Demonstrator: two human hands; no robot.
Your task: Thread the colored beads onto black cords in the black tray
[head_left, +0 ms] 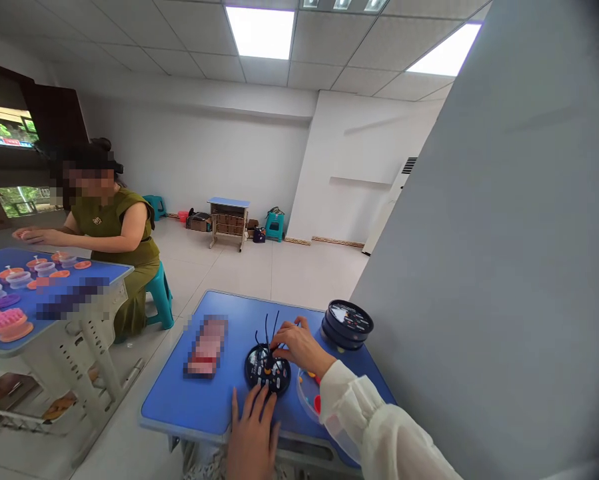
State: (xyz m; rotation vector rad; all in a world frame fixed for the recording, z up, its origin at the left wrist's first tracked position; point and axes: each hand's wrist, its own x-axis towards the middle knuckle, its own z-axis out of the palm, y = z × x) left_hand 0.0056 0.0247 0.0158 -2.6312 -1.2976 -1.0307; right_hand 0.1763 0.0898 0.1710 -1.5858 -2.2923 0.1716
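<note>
On the blue desk (199, 390) sits a round black base (268, 382) with small coloured printed marks. Several thin black stalks (266, 328) rise from its middle, some bent outward. My right hand (299, 347) reaches in from the right, thumb and fingers pinched at one of the stalks just above the base; the exact grip is partly hidden by the fingers. My left hand (253, 423) lies with fingers spread at the near side, its fingertips touching the base's rim. Under my right sleeve, a clear round tub (306, 399) with small red, yellow and blue pieces is partly covered.
A stack of round black bases (348, 325) stands at the desk's right corner, by a grey wall (484, 267). A blurred pink item (208, 347) lies on the left. Another person (124, 233) sits at a neighbouring desk (114, 271) holding orange and purple containers.
</note>
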